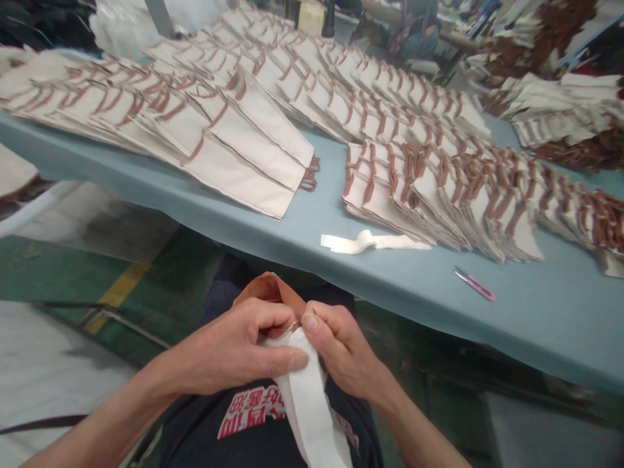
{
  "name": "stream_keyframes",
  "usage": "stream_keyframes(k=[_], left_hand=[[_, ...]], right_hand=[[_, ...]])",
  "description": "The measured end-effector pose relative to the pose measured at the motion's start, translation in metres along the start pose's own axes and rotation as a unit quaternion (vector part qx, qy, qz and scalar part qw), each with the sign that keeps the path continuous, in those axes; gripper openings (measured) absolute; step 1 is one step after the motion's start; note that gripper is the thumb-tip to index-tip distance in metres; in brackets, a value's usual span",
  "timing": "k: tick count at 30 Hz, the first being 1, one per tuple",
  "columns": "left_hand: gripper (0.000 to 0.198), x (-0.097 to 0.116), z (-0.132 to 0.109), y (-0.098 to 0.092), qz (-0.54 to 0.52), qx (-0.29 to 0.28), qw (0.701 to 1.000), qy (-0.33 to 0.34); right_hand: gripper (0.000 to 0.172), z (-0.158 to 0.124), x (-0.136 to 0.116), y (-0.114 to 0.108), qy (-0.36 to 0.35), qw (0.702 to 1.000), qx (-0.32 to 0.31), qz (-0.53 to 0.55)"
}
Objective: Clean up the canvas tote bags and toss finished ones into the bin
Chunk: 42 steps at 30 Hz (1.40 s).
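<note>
Over my lap, my left hand (258, 354) is closed on a white cloth strip (312, 403), with the thumb lying flat along it. My right hand (338, 348) pinches the top of the same cloth, close against the left fingertips. A brown fabric band (266, 286) loops up behind both hands and meets the white cloth where the fingers press together. How the two are joined is hidden by my fingers. The white strip hangs down across my dark printed shirt (253, 409).
Ahead stands a blue-topped table (302, 227). Overlapping cream cloth pieces with brown edging (253, 149) cover its left, and thick stacks (429, 188) fill the right. A folded white strip (370, 242) and pink-handled thread snips (475, 284) lie near the front edge.
</note>
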<state>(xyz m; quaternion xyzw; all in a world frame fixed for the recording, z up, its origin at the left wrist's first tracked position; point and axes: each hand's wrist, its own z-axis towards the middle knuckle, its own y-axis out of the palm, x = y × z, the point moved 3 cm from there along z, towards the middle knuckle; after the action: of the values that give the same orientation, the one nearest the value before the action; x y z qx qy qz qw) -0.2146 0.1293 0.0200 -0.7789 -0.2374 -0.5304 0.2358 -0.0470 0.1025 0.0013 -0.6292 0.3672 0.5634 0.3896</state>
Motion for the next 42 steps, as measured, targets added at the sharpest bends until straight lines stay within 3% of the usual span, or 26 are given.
stream_keyframes(k=[4, 12, 17, 22, 27, 32, 36, 39, 42], left_hand=[[0.033, 0.0, -0.004, -0.005, -0.048, 0.007, 0.999, -0.005], [0.033, 0.007, -0.004, -0.004, 0.014, 0.05, 0.998, 0.039], [0.03, 0.009, -0.005, 0.008, 0.033, 0.137, 0.981, 0.131], [0.029, 0.002, -0.001, 0.017, 0.054, 0.229, 0.954, 0.188], [0.033, -0.009, 0.002, 0.013, 0.009, 0.161, 0.975, 0.153], [0.035, -0.014, -0.002, 0.009, -0.005, 0.092, 0.988, 0.124], [0.037, -0.006, -0.003, 0.005, -0.022, 0.073, 0.987, 0.139], [0.034, 0.002, -0.004, 0.004, -0.015, 0.073, 0.985, 0.154], [0.025, 0.007, -0.005, 0.003, 0.042, 0.1, 0.985, 0.133]], right_hand=[[0.048, 0.001, -0.003, -0.004, -0.005, 0.999, -0.011, -0.035], [0.045, 0.006, -0.006, 0.001, -0.007, 1.0, -0.005, 0.011], [0.051, 0.007, -0.005, 0.011, 0.05, 0.982, 0.051, 0.177], [0.052, 0.011, 0.001, 0.017, 0.072, 0.971, 0.103, 0.203], [0.055, 0.009, 0.009, 0.012, 0.067, 0.981, 0.063, 0.17], [0.052, 0.0, 0.009, 0.004, 0.016, 0.992, 0.05, 0.116], [0.057, 0.0, 0.001, -0.003, -0.03, 0.996, 0.006, 0.081], [0.062, 0.003, -0.009, -0.012, -0.027, 0.996, -0.047, 0.066], [0.051, 0.006, -0.022, -0.022, -0.012, 0.997, -0.067, -0.024]])
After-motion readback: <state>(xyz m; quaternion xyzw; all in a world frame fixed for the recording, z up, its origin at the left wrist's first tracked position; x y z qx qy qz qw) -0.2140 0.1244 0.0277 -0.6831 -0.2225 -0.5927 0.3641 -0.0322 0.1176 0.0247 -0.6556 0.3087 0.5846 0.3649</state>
